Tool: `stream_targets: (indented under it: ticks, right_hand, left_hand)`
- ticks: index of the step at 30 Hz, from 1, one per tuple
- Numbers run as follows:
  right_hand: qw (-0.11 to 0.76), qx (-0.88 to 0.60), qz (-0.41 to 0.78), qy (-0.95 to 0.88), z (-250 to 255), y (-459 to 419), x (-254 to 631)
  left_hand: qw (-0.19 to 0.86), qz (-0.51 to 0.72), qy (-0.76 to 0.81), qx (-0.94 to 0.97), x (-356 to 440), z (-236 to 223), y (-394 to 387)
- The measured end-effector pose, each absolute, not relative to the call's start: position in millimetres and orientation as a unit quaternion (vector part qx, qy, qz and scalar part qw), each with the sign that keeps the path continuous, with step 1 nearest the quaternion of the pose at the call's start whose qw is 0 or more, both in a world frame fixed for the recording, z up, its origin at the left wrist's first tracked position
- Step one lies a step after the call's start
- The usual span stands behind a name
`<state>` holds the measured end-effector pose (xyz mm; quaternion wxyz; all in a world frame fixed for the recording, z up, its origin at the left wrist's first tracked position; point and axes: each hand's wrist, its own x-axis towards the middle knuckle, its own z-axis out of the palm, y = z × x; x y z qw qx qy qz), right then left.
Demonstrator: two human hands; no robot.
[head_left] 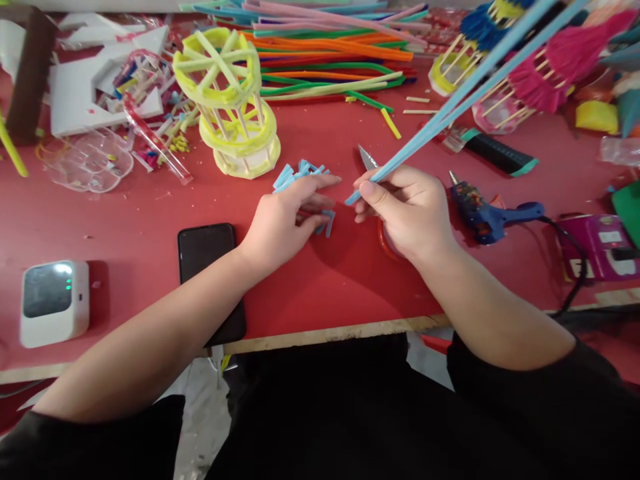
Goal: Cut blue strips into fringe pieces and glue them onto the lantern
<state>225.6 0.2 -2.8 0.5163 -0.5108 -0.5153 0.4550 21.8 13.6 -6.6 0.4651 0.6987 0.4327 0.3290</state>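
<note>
Right hand, right of centre: thumb and fingers pinch long blue strips, which run to upper right. Left hand, near centre: fingers loosely parted beside short blue pieces; contact unclear. Scissors partly hidden by right hand.

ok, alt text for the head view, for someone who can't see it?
A person's right hand grips long light-blue strips above a red table, with the left hand beside short blue pieces. Around them are scissors, a yellow openwork tower, a phone, a glue gun and coloured strips.
</note>
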Motion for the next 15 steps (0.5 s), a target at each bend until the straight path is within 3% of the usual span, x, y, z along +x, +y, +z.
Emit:
stream_targets:
  ticks: [15]
  right_hand:
    - [0.55, -0.47, 0.456, -0.518, -8.9, 5.3, 225.1]
  left_hand:
    - [0.353, 0.459, 0.482, 0.658, 18.8, -19.3, 28.4]
